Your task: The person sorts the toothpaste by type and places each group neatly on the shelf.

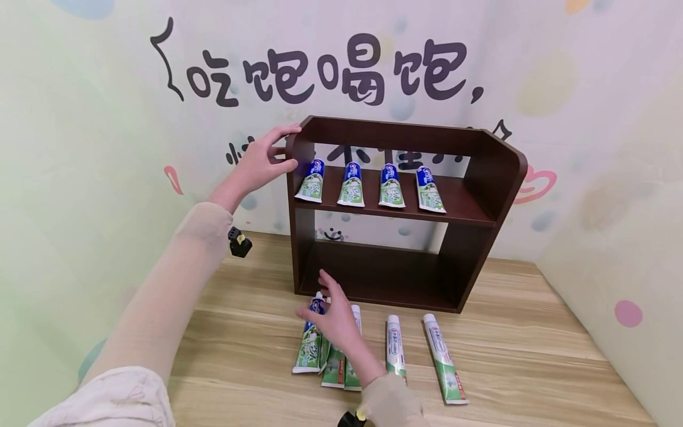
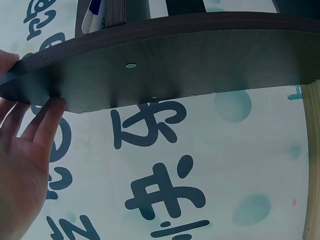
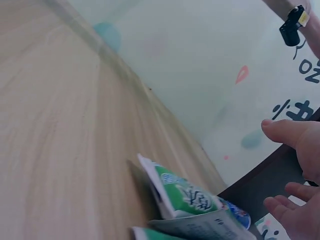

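A dark brown two-level shelf [image 1: 482, 178] stands on the wooden table [image 1: 533, 356] against the wall. Four blue-and-green toothpaste tubes [image 1: 351, 185] lean in a row on its upper board. My left hand [image 1: 272, 153] grips the top left corner of the side panel [image 2: 175, 65], with its fingers [image 2: 45, 125] laid against the wood. Several more tubes lie on the table before the shelf. My right hand [image 1: 326, 308] hovers with spread fingers over the left cluster of tubes [image 1: 308, 350], and its thumb and fingers [image 3: 295, 170] stand apart above a tube [image 3: 185, 192].
Two white-and-green tubes [image 1: 393, 344] [image 1: 443, 359] lie apart to the right of the cluster. The lower shelf compartment [image 1: 384, 273] holds nothing. Printed walls close in at the back, left and right. A black wrist camera [image 1: 239, 243] sits under my left forearm.
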Tool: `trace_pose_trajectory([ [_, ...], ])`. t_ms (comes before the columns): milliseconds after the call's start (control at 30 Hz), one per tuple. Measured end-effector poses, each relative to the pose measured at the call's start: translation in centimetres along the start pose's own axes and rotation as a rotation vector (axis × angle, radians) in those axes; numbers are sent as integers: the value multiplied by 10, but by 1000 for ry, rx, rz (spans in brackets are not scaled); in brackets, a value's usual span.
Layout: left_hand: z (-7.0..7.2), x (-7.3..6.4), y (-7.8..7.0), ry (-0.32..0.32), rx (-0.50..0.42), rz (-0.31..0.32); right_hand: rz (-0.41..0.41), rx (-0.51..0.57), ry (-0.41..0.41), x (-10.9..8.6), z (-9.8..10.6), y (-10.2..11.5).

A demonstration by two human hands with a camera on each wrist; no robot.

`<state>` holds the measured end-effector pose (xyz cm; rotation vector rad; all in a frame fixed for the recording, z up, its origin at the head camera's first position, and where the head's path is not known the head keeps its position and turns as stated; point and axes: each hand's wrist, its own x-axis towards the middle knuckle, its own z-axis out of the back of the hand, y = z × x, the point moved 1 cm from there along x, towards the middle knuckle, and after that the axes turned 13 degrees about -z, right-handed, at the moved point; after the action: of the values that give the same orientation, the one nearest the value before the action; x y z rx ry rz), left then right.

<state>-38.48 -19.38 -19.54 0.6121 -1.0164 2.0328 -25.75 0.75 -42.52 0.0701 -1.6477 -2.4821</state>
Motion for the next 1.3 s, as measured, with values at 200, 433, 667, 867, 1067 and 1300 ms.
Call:
trace_pose_trajectory([
  [200,0,0,0,3,5,3,-97,-162,30,-7,-6,-12],
  [433,1,-1,0,-2,4,8,-141,-292,78,-9,-1,-14],
  [667,0,1,-1,-3,3,1,-163,-396,91,-12,1,-16],
  [867,-1,2,0,0,13,-3,-169,-416,84,-14,-1,-19],
  [1067,-1,3,0,-4,20,-3,-159,-444,70,-15,-2,-23],
  [1300,-1,1,0,-1,28,5,-155,-492,69,-21,3,-27],
])
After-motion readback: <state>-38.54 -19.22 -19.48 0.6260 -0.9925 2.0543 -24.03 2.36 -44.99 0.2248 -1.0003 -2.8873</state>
